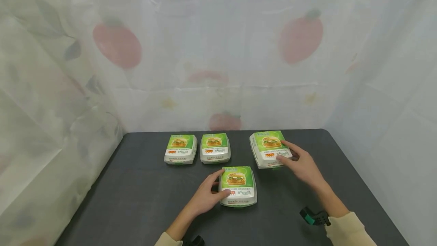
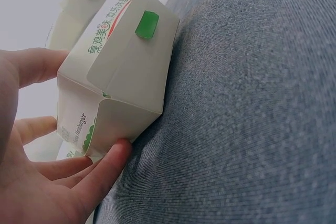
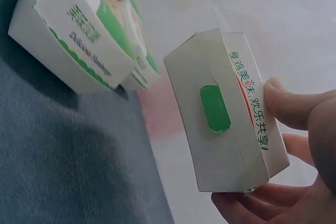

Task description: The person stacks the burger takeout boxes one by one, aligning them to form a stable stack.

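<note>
My left hand [image 1: 204, 197] grips the left side of a white and green hamburger box [image 1: 238, 196] at the front middle of the table. The left wrist view shows that box [image 2: 131, 72] from its side, with a green tab, thumb and fingers bent about its edges. At the back right, my right hand [image 1: 304, 167] holds a second hamburger box [image 1: 264, 151], slightly tilted, by its right side. In the right wrist view this box [image 3: 210, 150] hangs above the table surface, pinched between thumb and fingers. Both lids are closed.
Two more hamburger boxes, one on the left [image 1: 180, 155] and one beside it [image 1: 215, 155], stand side by side at the back of the dark table [image 1: 136, 200]. Pale patterned curtains [image 1: 218, 48] hang behind the table and along both sides.
</note>
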### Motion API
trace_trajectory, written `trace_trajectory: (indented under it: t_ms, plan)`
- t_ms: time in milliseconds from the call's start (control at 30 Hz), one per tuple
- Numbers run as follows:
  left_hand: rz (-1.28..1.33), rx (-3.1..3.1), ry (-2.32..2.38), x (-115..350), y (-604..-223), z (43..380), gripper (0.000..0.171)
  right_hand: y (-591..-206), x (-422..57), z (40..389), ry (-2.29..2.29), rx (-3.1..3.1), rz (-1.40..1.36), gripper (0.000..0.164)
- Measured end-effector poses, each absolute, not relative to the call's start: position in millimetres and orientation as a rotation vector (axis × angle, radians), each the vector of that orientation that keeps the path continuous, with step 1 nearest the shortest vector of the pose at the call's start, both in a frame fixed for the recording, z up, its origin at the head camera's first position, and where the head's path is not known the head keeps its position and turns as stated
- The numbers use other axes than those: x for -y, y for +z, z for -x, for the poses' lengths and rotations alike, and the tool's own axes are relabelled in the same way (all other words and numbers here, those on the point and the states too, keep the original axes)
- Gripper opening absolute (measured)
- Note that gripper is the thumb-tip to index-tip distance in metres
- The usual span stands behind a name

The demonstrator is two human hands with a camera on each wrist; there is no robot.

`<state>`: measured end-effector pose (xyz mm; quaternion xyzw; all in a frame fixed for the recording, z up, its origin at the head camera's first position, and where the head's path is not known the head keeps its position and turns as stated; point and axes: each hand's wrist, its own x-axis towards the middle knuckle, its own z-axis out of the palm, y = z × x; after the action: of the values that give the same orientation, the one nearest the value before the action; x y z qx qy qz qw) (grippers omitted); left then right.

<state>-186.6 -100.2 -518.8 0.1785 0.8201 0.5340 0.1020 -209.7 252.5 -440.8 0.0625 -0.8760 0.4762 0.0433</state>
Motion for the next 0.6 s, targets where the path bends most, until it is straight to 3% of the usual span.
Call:
trace_trajectory:
  t_ms: [600]
  plan:
    - [-0.512, -2.410, 1.555, 99.4, -520.7, 188.5, 0.072, -456.6, -226.3, 194.4, 1.625, 2.674, -0.404, 0.071]
